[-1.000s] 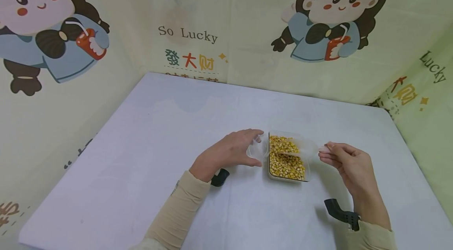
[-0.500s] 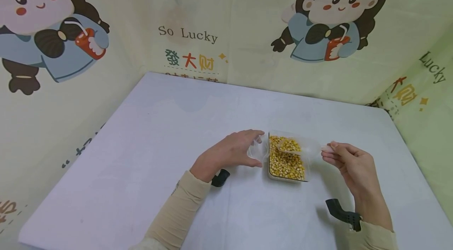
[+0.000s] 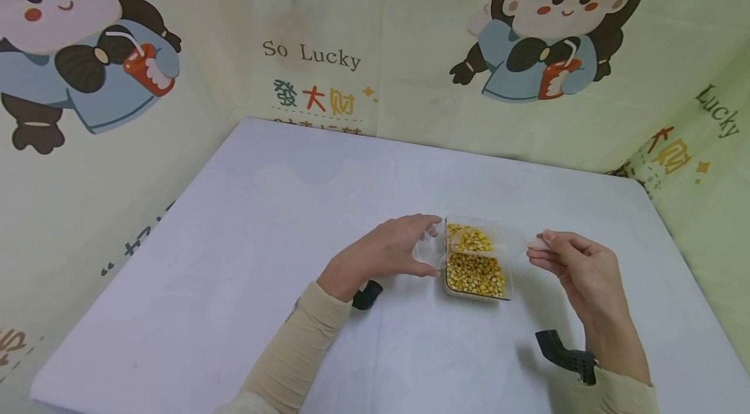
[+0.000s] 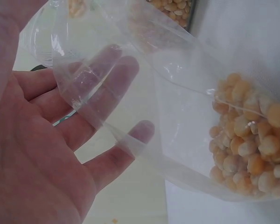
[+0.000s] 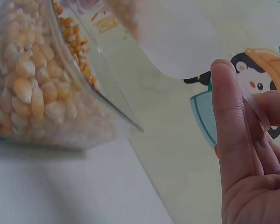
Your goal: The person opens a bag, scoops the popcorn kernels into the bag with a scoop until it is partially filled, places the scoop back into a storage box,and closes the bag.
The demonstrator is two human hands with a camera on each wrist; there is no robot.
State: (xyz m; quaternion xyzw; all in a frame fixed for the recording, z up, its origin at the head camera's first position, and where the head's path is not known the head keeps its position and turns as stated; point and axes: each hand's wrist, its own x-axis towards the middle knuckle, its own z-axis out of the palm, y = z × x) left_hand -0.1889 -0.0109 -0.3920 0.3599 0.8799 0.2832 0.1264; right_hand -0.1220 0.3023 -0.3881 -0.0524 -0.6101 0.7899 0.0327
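A clear rectangular box of yellow corn kernels stands on the table. My right hand pinches the thin handle of a translucent scoop between thumb and fingers. Corn kernels lie in the scoop, which is over the box near its left wall. On the box's left, my left hand holds a clear plastic bag with thumb and fingers spread around its mouth. Several fingers show through the film in the left wrist view. Kernels fill the bag's lower part.
The white table stretches left and behind the box. Printed cloth walls with cartoon figures and lettering rise along the left, back and right. A black wrist mount juts from the right wrist above the table.
The scoop has come up out of the corn with kernels in it and has shifted left toward the bag. The left hand stays nearly still, drifting slightly right.
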